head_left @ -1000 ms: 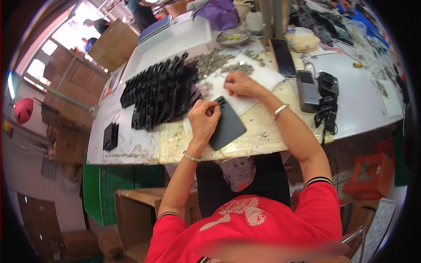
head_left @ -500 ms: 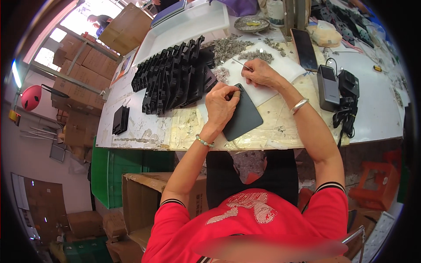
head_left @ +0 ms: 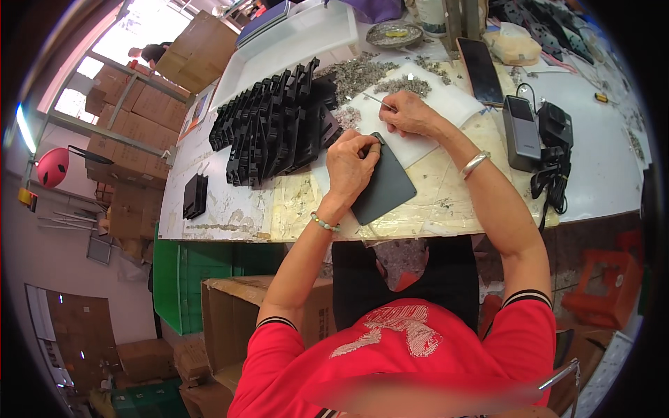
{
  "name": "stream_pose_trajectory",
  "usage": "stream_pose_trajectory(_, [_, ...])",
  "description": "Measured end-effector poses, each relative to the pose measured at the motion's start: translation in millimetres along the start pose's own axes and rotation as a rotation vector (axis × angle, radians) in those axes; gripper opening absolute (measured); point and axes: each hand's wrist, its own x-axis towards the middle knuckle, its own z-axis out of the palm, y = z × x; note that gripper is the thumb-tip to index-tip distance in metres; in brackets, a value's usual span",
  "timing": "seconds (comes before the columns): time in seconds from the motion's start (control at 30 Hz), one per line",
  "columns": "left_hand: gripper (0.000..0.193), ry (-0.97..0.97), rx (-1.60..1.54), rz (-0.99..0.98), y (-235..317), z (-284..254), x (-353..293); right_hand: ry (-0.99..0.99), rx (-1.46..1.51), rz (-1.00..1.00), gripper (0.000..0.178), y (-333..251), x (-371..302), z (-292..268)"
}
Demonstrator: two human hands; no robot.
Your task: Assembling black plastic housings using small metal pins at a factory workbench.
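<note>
A flat dark grey panel (head_left: 385, 187) lies slanted on the yellowed, tape-covered part of the table in front of me. My left hand (head_left: 350, 169) is closed at its upper left corner, thumb and forefinger pinched together there; the fingers hide any small part between them. Just beyond that corner, my right hand (head_left: 411, 115) is closed round a thin metal tool (head_left: 377, 102), its tip pointing up and left over a white sheet (head_left: 446, 111). Small metallic pieces (head_left: 403, 86) lie heaped on this sheet. Pinkish small pieces (head_left: 348, 118) sit beside my left fingers.
Black plastic parts (head_left: 268, 129) stand in rows at left, near a small black stack (head_left: 196, 196). Behind are a white tray (head_left: 293, 49) and a round dish (head_left: 394, 35). A phone (head_left: 479, 70), a grey device (head_left: 521, 129) and a cabled black adapter (head_left: 555, 125) lie right.
The whole view has shifted slightly. Both hands keep nearly the same place and grip at the panel and above the sheet.
</note>
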Motion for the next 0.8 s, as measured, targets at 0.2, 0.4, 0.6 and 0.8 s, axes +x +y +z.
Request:
stream_pose_trajectory(0.2, [0.009, -0.015, 0.009, 0.013, -1.3, -0.5, -2.7, -0.004, -0.010, -0.008, 0.018, 1.7, 0.2, 0.0])
stream_pose_trajectory(0.4, [0.008, 0.003, 0.026, 0.022, -0.3, 0.0, -2.4, -0.003, -0.033, -0.020, 0.019, -0.8, -0.7, 0.1])
stream_pose_trajectory(0.6, [0.008, 0.007, 0.041, 0.049, -1.0, -0.2, -1.8, 0.002, -0.036, -0.008, 0.017, 0.4, 0.5, 0.0])
stream_pose_trajectory(0.8, [0.008, -0.001, 0.076, 0.046, -1.1, -0.3, -2.2, 0.004, -0.031, -0.013, 0.017, -0.3, 0.3, 0.1])
